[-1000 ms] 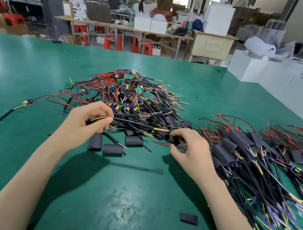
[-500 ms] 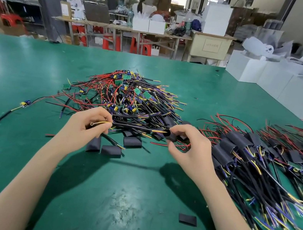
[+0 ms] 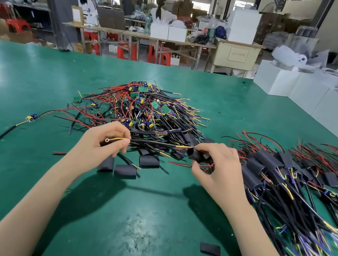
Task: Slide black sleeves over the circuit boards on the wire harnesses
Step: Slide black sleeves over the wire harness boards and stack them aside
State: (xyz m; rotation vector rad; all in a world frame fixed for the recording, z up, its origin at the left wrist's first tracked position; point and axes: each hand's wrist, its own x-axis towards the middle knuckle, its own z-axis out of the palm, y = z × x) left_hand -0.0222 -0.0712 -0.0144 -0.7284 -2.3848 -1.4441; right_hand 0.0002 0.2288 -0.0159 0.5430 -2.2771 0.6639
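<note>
Right hand (image 3: 219, 170) pinching 1 black sleeve (image 3: 196, 154) at the harness tip, threading step under way.

Left hand (image 3: 101, 145) curled around the wire harness (image 3: 156, 143), gripping near the yellow lead with its ring terminal (image 3: 107, 140) and holding the cable taut across to the sleeve mouth. Probably needs next: wire ends fed into the opening, then sleeve drawn along toward the board. Unsleeved heap (image 3: 144, 110) lying behind on the green table (image 3: 25, 80), finished pile (image 3: 300, 185) at right, spare sleeves (image 3: 125, 171) just below the hands, 1 more (image 3: 210, 249) nearer.
</note>
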